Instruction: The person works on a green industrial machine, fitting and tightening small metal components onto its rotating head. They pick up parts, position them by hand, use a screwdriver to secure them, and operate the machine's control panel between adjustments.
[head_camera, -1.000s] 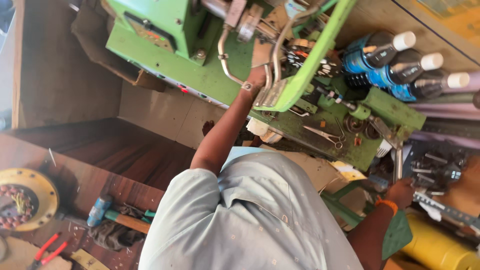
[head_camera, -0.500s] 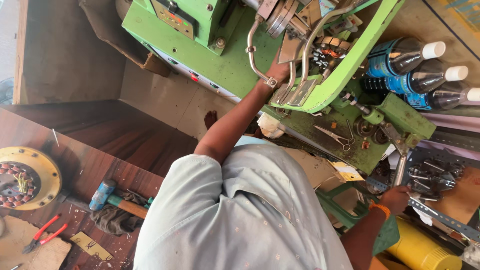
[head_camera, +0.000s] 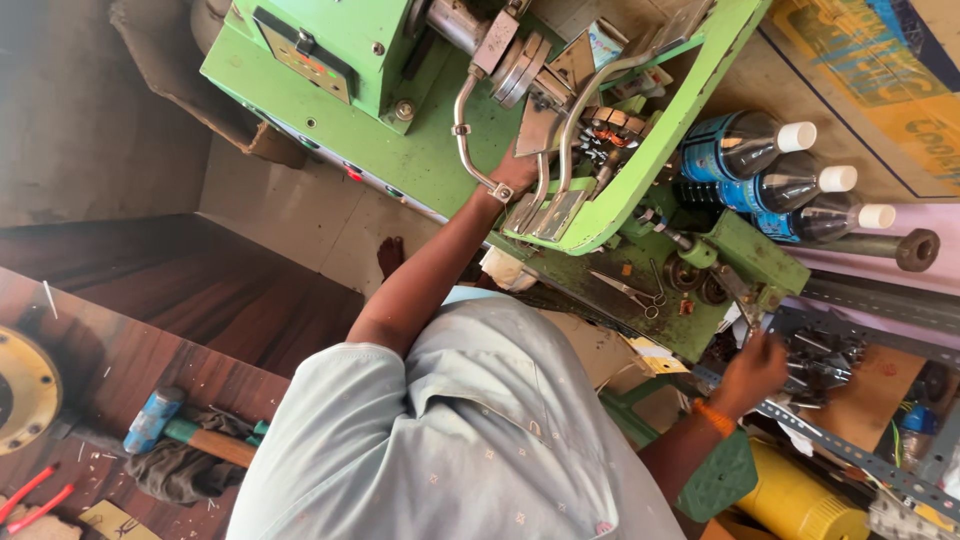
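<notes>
The right hand (head_camera: 752, 372) has reached onto dark metal parts (head_camera: 822, 358), fingers curled; the left hand (head_camera: 515, 170) grips the green machine's steel handle (head_camera: 468, 140).

Left hand (head_camera: 516, 172) rests on green metal machine (head_camera: 400, 150) beside curved steel handle (head_camera: 465, 130). Right hand (head_camera: 752, 372) reaches among dark metal parts (head_camera: 825, 358). Three dark white-capped bottles (head_camera: 780, 180) nearby.

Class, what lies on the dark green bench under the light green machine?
Scissors and small round metal parts lie on the dark green bench. The light green machine overhangs its left part, hiding whatever sits there.
</notes>
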